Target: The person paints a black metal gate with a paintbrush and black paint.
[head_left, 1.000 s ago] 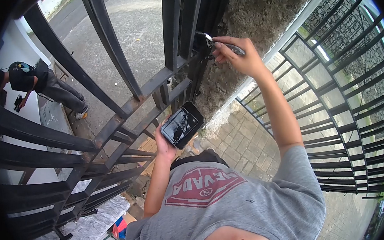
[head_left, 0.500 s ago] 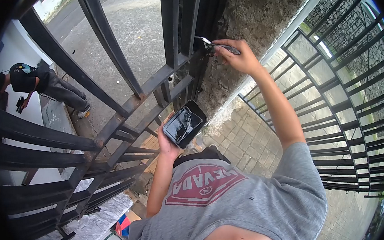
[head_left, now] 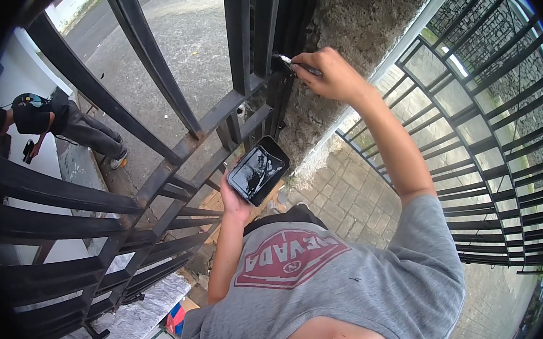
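Note:
My left hand [head_left: 232,198] supports a black plastic tray [head_left: 274,149] from its near left side. Glossy black paint [head_left: 259,172] streaks the bottom of the tray. Up at the gate post, my right hand [head_left: 331,75] is closed around the handle of a small paintbrush [head_left: 286,60]. The brush points left, its tip at the dark vertical bars beside the rough concrete pillar [head_left: 361,16]. Whether the bristles press on the metal is hard to make out. Black gate bars and a crossbar [head_left: 216,114] run to the left of both hands.
Beyond the gate, at left, another person [head_left: 86,126] bends forward with a dark object in hand. A second barred gate [head_left: 473,134] curves along the right, over brick paving [head_left: 334,196]. A white-edged ledge [head_left: 130,314] lies at lower left.
My right hand has turned more knuckles-up and shifted slightly, bringing the brush tip a little left and down. The tray has moved slightly up and left, and its angle has changed.

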The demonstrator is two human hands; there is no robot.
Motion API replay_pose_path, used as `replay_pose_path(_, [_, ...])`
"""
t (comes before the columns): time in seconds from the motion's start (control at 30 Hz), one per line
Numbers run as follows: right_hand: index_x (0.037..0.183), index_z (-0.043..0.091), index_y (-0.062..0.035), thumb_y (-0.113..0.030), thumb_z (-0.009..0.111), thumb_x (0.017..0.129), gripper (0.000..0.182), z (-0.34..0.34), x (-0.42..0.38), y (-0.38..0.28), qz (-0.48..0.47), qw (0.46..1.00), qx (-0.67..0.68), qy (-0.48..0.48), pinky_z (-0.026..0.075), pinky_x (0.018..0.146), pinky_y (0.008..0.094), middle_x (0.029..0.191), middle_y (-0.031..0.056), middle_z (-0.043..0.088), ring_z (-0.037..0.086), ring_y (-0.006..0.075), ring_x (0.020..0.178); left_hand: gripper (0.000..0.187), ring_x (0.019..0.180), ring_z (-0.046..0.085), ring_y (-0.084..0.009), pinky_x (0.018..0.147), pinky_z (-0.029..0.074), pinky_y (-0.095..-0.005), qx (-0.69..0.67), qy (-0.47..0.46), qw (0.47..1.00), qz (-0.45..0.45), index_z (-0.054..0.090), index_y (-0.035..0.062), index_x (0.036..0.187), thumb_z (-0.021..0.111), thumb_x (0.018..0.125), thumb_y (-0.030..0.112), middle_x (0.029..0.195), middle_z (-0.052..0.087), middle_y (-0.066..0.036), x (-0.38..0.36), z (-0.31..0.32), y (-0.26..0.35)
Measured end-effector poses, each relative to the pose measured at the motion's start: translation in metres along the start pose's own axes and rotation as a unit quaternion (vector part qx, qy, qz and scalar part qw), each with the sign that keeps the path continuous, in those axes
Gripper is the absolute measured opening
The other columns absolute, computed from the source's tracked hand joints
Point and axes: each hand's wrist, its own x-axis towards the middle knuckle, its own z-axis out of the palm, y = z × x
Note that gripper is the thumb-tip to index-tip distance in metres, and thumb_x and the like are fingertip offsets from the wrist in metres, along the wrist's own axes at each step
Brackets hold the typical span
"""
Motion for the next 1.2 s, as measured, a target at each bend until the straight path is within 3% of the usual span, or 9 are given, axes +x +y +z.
replay_pose_path(0.13, [0.106, 0.075, 0.0048, -0.013, 0.068, 0.094, 0.022, -0.009, -0.008, -0.010, 0.023, 0.998, -0.022, -0.047, 0.057, 0.076, 0.0481, 0.085, 0.0283, 0.070, 0.069, 0.0452, 0.083, 0.062, 0.128, 0.062, -0.0320, 0.113, 0.046, -0.0453, -0.004, -0.002, 1.000, -0.011, 0.058, 0.0056, 0.144, 0.038, 0.107, 0.051, 0.141, 0.065, -0.014, -0.002, -0.002, 0.000])
replay_pose_path(0.27, [0.104, 0.075, 0.0042, -0.012, 0.069, 0.093, 0.020, -0.004, 0.000, -0.005, 0.008, 1.000, 0.020, -0.003, 0.058, 0.074, 0.0473, 0.085, 0.0271, 0.071, 0.070, 0.0438, 0.082, 0.061, 0.129, 0.061, -0.0319, 0.114, 0.046, -0.0457, 0.008, -0.006, 1.000, -0.006, 0.057, 0.0058, 0.145, 0.037, 0.107, 0.050, 0.142, 0.064, -0.014, 0.001, -0.002, -0.001])
replay_pose_path(0.4, [0.107, 0.075, 0.0044, -0.013, 0.069, 0.094, 0.022, -0.003, -0.006, -0.015, -0.031, 0.996, -0.069, -0.053, 0.058, 0.077, 0.0463, 0.088, 0.0266, 0.072, 0.070, 0.0431, 0.084, 0.061, 0.135, 0.058, -0.0303, 0.116, 0.043, -0.0434, -0.002, -0.027, 1.000, -0.011, 0.049, 0.0057, 0.153, 0.036, 0.108, 0.046, 0.149, 0.059, -0.014, 0.002, -0.003, -0.003])
replay_pose_path(0.43, [0.107, 0.075, 0.0045, -0.013, 0.069, 0.094, 0.023, -0.015, -0.002, -0.017, 0.010, 0.997, -0.011, -0.080, 0.058, 0.079, 0.0453, 0.089, 0.0260, 0.073, 0.071, 0.0430, 0.084, 0.061, 0.135, 0.057, -0.0303, 0.116, 0.043, -0.0434, -0.001, -0.027, 1.000, -0.012, 0.049, 0.0057, 0.153, 0.036, 0.108, 0.046, 0.149, 0.059, -0.014, 0.002, -0.001, -0.003])
replay_pose_path(0.53, [0.109, 0.076, 0.0042, -0.016, 0.071, 0.095, 0.025, -0.027, 0.005, -0.007, 0.111, 0.988, 0.102, -0.037, 0.058, 0.070, 0.0361, 0.076, 0.0181, 0.073, 0.074, 0.0255, 0.068, 0.062, 0.135, 0.057, -0.0303, 0.116, 0.043, -0.0435, -0.003, -0.033, 0.999, -0.020, 0.049, 0.0059, 0.153, 0.036, 0.108, 0.046, 0.149, 0.059, -0.014, 0.004, -0.001, -0.005])
replay_pose_path(0.63, [0.110, 0.076, 0.0050, -0.017, 0.072, 0.096, 0.026, -0.001, 0.000, 0.012, 0.088, 0.985, 0.149, -0.016, 0.058, 0.066, 0.0323, 0.074, 0.0146, 0.073, 0.072, 0.0173, 0.064, 0.062, 0.135, 0.057, -0.0305, 0.117, 0.042, -0.0435, -0.003, -0.034, 0.999, -0.027, 0.049, 0.0062, 0.153, 0.036, 0.108, 0.046, 0.149, 0.059, -0.014, 0.006, -0.003, -0.009])
replay_pose_path(0.83, [0.110, 0.076, 0.0053, -0.021, 0.073, 0.099, 0.029, -0.012, -0.012, 0.023, 0.183, 0.942, 0.278, -0.048, 0.059, 0.062, 0.0286, 0.078, 0.0104, 0.075, 0.072, 0.0138, 0.065, 0.062, 0.130, 0.061, -0.0309, 0.113, 0.046, -0.0446, -0.008, -0.010, 1.000, -0.004, 0.055, 0.0053, 0.147, 0.038, 0.107, 0.050, 0.143, 0.064, -0.013, 0.000, 0.006, -0.009])
replay_pose_path(0.97, [0.102, 0.074, 0.0064, -0.027, 0.067, 0.105, 0.035, 0.028, -0.001, 0.021, 0.224, 0.869, 0.407, 0.169, 0.057, 0.057, 0.0269, 0.074, 0.0095, 0.073, 0.069, 0.0130, 0.062, 0.063, 0.126, 0.064, -0.0311, 0.111, 0.048, -0.0444, 0.003, 0.019, 1.000, 0.017, 0.059, 0.0048, 0.143, 0.039, 0.106, 0.052, 0.138, 0.067, -0.013, 0.005, 0.007, -0.015])
replay_pose_path(1.2, [0.107, 0.070, 0.0084, -0.025, 0.064, 0.107, 0.034, 0.079, -0.029, 0.021, 0.245, 0.787, 0.485, 0.293, 0.057, 0.059, 0.0274, 0.078, 0.0121, 0.074, 0.069, 0.0140, 0.064, 0.064, 0.126, 0.063, -0.0314, 0.110, 0.049, -0.0456, -0.024, 0.042, 0.997, 0.065, 0.059, 0.0052, 0.142, 0.037, 0.107, 0.053, 0.138, 0.067, -0.013, 0.009, 0.020, -0.029])
